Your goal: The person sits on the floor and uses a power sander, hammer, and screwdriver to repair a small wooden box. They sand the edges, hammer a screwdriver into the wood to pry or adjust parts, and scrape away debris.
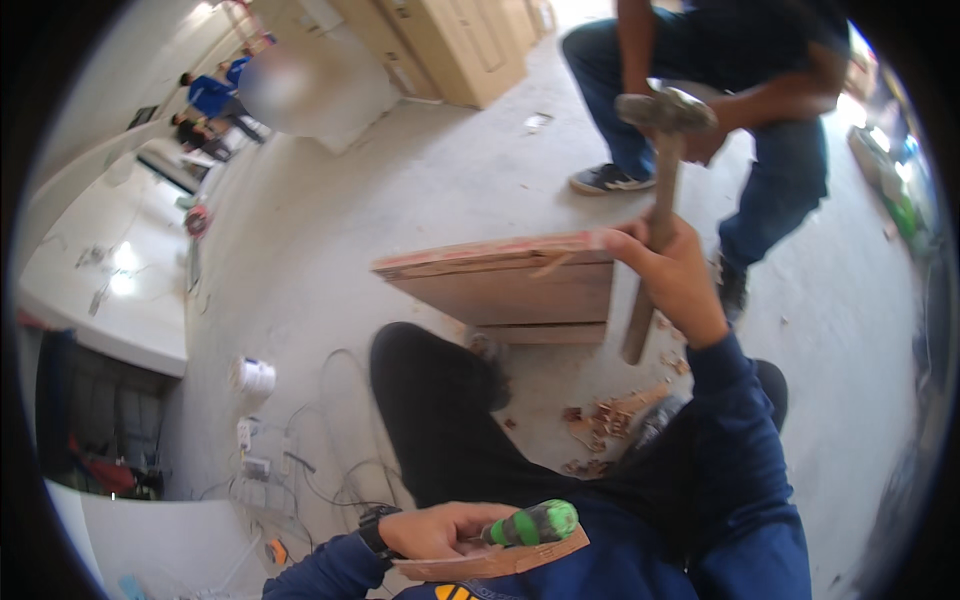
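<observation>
My right hand (pixel 675 280) is closed round the wooden handle of a hammer (pixel 665 165), held upright with its metal head at the top. The fingers are beside the corner of a reddish-brown wooden panel (pixel 520 300). A splinter sticks out along the panel's split upper edge. Close to my body, my left hand (pixel 435 530) grips a tool with a green-and-black handle (pixel 540 522); its working end is hidden. A flat strip of wood (pixel 500 565) lies along the underside of that hand, and I cannot tell how firmly it is held.
Wood chips (pixel 605 425) litter the floor between my legs. Another person in jeans (pixel 765 170) crouches ahead on the right. Cables (pixel 345 480), a power strip (pixel 255 465) and a white tub (pixel 253 375) are on the left. Cardboard-coloured panels (pixel 450 45) stand at the back.
</observation>
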`<action>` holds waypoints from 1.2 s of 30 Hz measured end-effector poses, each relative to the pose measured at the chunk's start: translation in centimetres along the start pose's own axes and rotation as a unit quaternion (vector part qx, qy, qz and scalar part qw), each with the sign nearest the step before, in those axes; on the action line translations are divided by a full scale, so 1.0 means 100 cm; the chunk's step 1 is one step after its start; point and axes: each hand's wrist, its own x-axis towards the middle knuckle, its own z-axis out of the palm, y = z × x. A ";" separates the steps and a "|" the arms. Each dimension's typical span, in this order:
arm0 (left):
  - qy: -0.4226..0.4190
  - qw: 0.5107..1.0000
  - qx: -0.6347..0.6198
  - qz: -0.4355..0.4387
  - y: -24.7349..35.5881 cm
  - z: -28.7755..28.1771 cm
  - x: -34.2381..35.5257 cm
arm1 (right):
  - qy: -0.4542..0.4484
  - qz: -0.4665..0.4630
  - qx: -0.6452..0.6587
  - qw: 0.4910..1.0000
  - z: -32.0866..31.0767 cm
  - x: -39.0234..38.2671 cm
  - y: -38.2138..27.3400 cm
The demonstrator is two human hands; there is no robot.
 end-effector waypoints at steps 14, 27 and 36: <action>0.234 0.879 0.414 -0.022 0.086 -0.064 0.099 | 0.004 -0.089 0.031 0.996 -0.004 0.006 0.016; 0.280 0.779 0.242 0.506 0.180 -0.037 0.078 | 0.001 -0.050 0.049 0.998 0.003 0.009 0.005; 0.148 0.809 0.175 0.541 0.239 -0.041 0.149 | 0.002 -0.008 0.001 1.000 -0.003 0.003 0.002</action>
